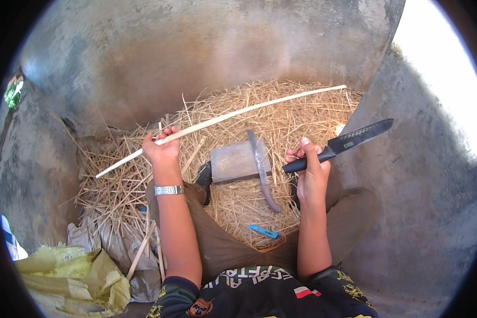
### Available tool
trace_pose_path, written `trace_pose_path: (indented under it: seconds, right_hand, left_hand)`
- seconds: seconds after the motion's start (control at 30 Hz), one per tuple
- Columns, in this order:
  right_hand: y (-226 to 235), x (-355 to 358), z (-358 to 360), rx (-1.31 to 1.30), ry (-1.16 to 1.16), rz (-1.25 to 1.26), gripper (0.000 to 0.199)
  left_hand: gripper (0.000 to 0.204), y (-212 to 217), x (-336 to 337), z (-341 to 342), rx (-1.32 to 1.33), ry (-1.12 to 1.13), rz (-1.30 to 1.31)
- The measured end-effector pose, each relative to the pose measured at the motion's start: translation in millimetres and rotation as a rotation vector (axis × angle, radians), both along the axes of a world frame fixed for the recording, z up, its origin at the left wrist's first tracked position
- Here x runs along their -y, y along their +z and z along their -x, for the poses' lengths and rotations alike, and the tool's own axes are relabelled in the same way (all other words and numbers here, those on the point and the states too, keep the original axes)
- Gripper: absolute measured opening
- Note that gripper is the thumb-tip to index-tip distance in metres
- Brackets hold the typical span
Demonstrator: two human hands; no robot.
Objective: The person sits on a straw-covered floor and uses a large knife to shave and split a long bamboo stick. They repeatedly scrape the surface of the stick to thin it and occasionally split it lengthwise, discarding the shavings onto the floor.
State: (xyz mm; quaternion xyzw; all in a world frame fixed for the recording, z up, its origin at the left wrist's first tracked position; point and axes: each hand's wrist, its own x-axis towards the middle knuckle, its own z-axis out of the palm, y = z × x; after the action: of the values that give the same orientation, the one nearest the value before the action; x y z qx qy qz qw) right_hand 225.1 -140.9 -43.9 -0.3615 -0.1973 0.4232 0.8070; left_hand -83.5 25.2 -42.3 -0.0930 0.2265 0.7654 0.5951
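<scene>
My left hand (162, 147) is closed around a long, pale, thin wooden stick (233, 113), nearer its left end. The stick slants up to the right across the view. In my right hand (314, 166) is a black-bladed knife (358, 136), gripped by its dark handle with the blade pointing up and right, apart from the stick. Between my legs a wooden block (233, 160) lies on the straw. Across the block's right side rests a second, curved blade with a brown handle (271, 199). A blue box cutter (265, 231) lies closer to me.
Straw-like shavings (281, 106) cover the floor around my crossed legs. A grey wall (206, 53) curves behind them, and another grey surface (424, 175) rises at the right. A crumpled yellow sack (85, 275) and grey sheeting (124, 241) lie at the lower left.
</scene>
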Motion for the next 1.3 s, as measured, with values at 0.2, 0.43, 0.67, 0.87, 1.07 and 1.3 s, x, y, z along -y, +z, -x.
trace_pose_path:
  seconds: [0.2,0.43,0.67,0.87,1.07,1.3]
  right_hand:
    - [-62.2,-22.7,2.0,0.053,0.066,0.346,0.018]
    - [-211.2,-38.9,55.9,0.712,0.378,0.770,0.039]
    - [-273.4,7.9,63.8,1.435,0.858,1.071,0.049]
    - [-212.8,-17.4,58.9,1.525,0.746,0.967,0.043]
    - [3.5,-23.5,78.6,0.835,0.167,0.116,0.045]
    - [141.6,-33.5,98.1,1.105,-0.073,-0.399,0.025]
  left_hand:
    - [0.040,-1.6,-0.4,0.2,0.186,0.041,-0.016]
    - [0.016,-15.1,-10.3,-9.8,-0.083,0.030,-0.044]
    - [0.020,-1.7,-14.6,-23.0,0.250,0.000,-0.033]
    - [0.024,2.8,-3.8,-22.4,0.508,-0.142,-0.183]
    - [0.040,3.3,13.9,-69.9,0.229,-0.343,-0.146]
    - [0.048,5.6,28.4,-109.2,0.099,-0.445,-0.197]
